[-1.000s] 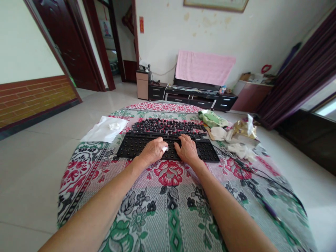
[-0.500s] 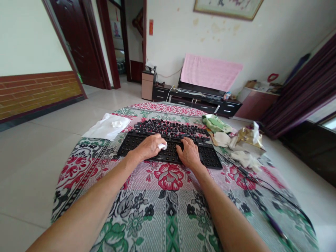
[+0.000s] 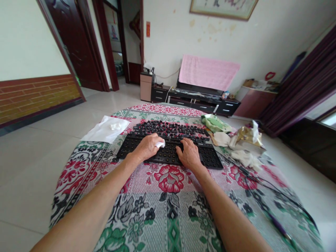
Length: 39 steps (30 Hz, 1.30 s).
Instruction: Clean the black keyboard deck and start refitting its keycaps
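Note:
A black keyboard (image 3: 166,154) with its keycaps off lies across the table in front of me. My left hand (image 3: 149,146) is closed on a white tissue (image 3: 160,143), which pokes out past the thumb and sits over the left-middle part of the keyboard. Resting on the keyboard right of centre is my right hand (image 3: 189,152), fingers spread and thumb apart, with nothing seen in it. Behind the keyboard's far edge lie many loose black keycaps (image 3: 172,128) in a wide heap.
A flowered cloth (image 3: 168,206) covers the table. On the left lies a white paper sheet (image 3: 101,133) with a crumpled tissue (image 3: 115,126). At right are a green cloth (image 3: 215,123), a gold tissue pack (image 3: 248,136), crumpled tissues (image 3: 246,159), a cable (image 3: 286,196) and a purple-handled tool (image 3: 278,225).
My left hand with the tissue has shifted very slightly left over the keyboard. My right hand stays in place; the camera view has tilted a little.

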{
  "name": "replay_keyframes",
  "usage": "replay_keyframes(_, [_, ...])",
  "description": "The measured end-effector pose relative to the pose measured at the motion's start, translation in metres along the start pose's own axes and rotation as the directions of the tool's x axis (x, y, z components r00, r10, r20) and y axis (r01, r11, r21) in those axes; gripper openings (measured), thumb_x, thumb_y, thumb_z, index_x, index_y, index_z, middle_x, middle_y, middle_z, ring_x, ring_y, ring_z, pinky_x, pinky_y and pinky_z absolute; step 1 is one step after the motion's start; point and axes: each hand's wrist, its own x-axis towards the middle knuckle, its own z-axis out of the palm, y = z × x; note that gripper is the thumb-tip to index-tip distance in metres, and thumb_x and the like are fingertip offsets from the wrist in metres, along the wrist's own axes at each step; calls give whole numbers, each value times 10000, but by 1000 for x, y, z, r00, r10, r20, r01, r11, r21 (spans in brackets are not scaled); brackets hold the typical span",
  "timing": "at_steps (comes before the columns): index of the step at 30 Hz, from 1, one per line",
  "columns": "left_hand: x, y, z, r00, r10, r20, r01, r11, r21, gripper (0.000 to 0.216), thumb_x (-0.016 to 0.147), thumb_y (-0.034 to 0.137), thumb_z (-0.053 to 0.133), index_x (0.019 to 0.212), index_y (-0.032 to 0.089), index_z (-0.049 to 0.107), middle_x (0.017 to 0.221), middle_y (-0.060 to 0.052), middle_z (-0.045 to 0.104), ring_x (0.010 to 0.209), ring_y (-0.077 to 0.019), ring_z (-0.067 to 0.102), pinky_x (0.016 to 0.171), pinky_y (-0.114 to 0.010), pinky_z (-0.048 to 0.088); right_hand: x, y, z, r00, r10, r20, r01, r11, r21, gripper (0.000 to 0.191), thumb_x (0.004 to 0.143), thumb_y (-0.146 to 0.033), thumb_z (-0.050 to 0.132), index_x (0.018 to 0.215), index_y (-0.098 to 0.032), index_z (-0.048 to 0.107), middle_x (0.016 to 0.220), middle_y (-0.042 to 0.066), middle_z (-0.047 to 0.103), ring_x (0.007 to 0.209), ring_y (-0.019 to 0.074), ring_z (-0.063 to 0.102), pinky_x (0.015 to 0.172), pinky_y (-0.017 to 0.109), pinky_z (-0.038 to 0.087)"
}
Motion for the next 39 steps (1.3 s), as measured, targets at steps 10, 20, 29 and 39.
replay_keyframes(10, [2, 5, -3, 981, 111, 156, -122, 991, 61, 283, 774, 53, 440, 857, 186, 676, 776, -39, 555, 773, -142, 537, 740, -263, 437, 0, 2, 2, 1000, -2, -2, 2, 1000, 5, 357, 839, -346, 449, 1101, -126, 553, 1254, 137, 507, 1183, 252, 407, 953, 413, 334])
replay_keyframes(20, [5, 0, 6, 998, 52, 19, -54, 995, 81, 286, 767, 54, 443, 925, 181, 645, 843, -43, 540, 810, -144, 529, 758, -247, 433, 0, 1, 1, 1000, -2, -6, 2, 1000, -4, 359, 841, -342, 446, 1103, -121, 553, 1253, 137, 509, 1179, 259, 412, 953, 410, 338])
replay_keyframes(29, [2, -8, 3, 998, -20, 67, 7, 983, 185, 287, 787, 53, 419, 855, 199, 657, 795, -38, 514, 763, -143, 508, 717, -243, 421, 0, 0, -1, 1000, -3, 0, 3, 1000, -11, 369, 843, -337, 446, 1118, -114, 549, 1264, 141, 501, 1189, 257, 404, 968, 407, 324])
replay_keyframes(39, [9, 3, 14, 1000, -27, 14, 24, 987, 162, 299, 805, 57, 402, 894, 210, 643, 855, -40, 510, 800, -147, 497, 725, -244, 422, -1, -2, -1, 1000, 10, 4, -10, 1000, 0, 377, 840, -331, 451, 1125, -105, 549, 1263, 142, 499, 1191, 254, 399, 970, 407, 320])
